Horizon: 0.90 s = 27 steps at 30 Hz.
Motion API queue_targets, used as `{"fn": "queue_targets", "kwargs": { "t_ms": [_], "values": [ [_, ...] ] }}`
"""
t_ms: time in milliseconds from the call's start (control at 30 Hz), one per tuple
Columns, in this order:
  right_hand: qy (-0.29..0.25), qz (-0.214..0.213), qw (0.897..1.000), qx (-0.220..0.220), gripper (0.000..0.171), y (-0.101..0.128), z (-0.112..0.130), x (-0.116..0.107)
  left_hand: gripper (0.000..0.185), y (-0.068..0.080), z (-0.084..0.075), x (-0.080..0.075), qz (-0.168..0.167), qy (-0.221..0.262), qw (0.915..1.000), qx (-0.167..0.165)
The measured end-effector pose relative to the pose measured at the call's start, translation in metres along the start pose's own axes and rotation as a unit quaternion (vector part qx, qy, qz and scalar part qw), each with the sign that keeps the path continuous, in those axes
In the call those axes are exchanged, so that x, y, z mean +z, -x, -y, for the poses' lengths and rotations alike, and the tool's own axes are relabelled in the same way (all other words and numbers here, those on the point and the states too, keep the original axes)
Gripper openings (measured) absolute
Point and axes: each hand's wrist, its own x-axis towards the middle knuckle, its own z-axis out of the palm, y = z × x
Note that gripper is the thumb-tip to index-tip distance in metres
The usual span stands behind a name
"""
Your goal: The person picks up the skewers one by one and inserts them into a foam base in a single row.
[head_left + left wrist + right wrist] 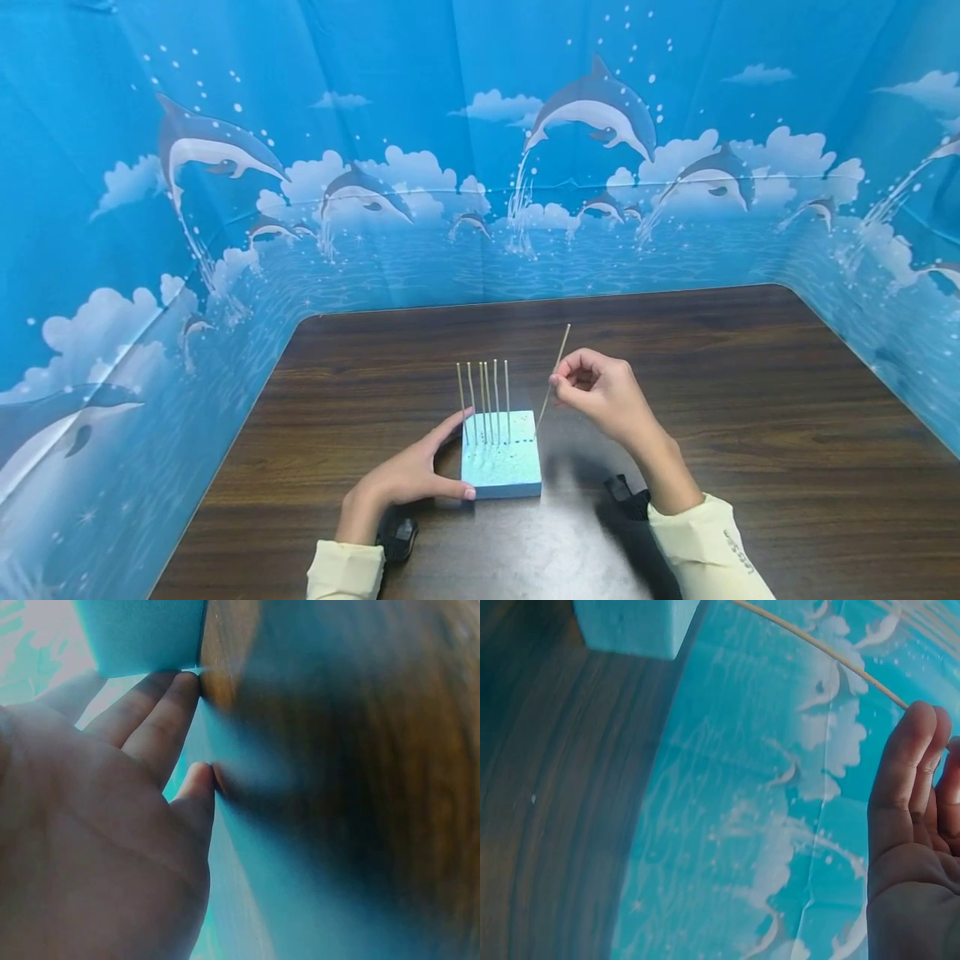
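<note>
Now my right hand (600, 396) pinches a thin wooden stick (553, 377), its tip at the blue foam block's (501, 471) right back corner, while my left hand (408, 475), fingers flat, braces the block on the table (750, 433); next needs a straight downward push.
</note>
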Motion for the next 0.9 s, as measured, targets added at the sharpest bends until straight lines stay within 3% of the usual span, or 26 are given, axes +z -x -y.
{"fn": "queue_targets", "kwargs": {
  "t_ms": [200,900],
  "values": [
    [-0.018,0.020,1.000,-0.010,0.008,-0.004,0.006,0.013,0.105,0.000,-0.001,0.000,0.001,0.003,1.0000,-0.003],
    [0.057,0.071,0.994,-0.062,0.013,-0.003,-0.003,0.035,0.105,-0.001,0.000,0.000,0.000,0.003,1.0000,-0.006]
  ]
}}
